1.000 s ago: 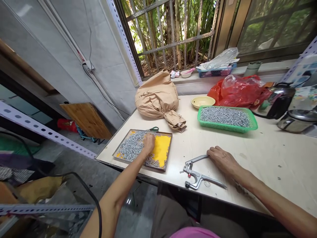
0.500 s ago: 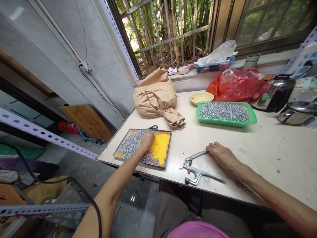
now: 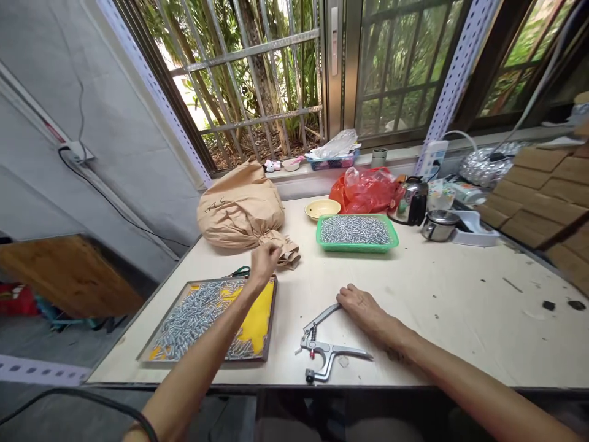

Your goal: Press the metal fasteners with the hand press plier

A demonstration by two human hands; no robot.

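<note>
My left hand (image 3: 264, 260) is raised just above the far edge of a flat tray (image 3: 269, 319) with a yellow floor and a heap of small silver metal pieces (image 3: 193, 316). Its fingers are pinched together; what they hold is too small to name. My right hand (image 3: 363, 309) lies flat on the table, fingers stretched out, touching the upper handle of metal hand pliers (image 3: 324, 347). A green basket (image 3: 354, 232) full of the same silver pieces stands farther back.
A tied brown paper sack (image 3: 239, 209) sits behind the tray, green-handled scissors (image 3: 240, 271) beside it. A yellow bowl (image 3: 322, 209), red plastic bag (image 3: 365, 189), kettle (image 3: 411, 201) and steel pot (image 3: 438, 225) line the back. Cardboard (image 3: 543, 184) is at the right.
My left hand has lifted out of the silver pieces in the tray and now hovers pinched over its far edge. The view has swung up and to the right. The right hand stays on the pliers.
</note>
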